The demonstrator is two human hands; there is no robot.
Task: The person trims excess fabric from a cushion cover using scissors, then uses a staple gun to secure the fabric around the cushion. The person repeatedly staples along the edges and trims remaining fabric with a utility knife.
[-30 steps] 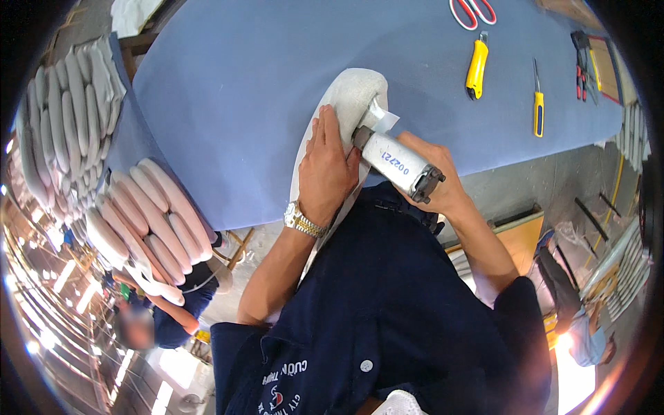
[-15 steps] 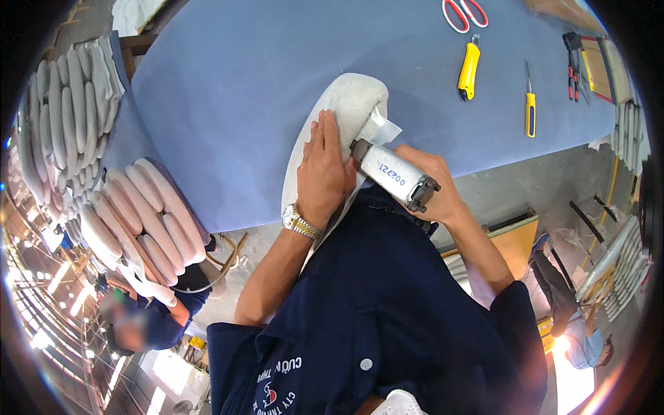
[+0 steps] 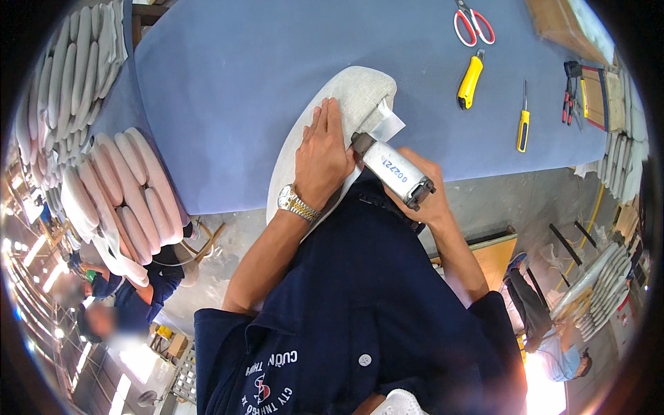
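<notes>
A curved grey fabric-covered pad stretches from the table's near edge toward my body. My left hand lies flat on its upper face, fingers straight and close together; the thumb side is partly hidden at the edge. In my right hand is a silver staple gun, its dark nose against the pad's right edge, just beside my left hand. Most of my right fingers are hidden behind the tool. A loose white flap sticks out from the pad above the nose.
On the blue-covered table lie red-handled scissors, a yellow utility knife, a screwdriver and pliers. Stacked grey pads stand at left. Other people are at lower left and right.
The pad has turned slightly, showing more of its upper face. Both hands and the staple gun keep their places against it, while the surroundings have shifted in view.
</notes>
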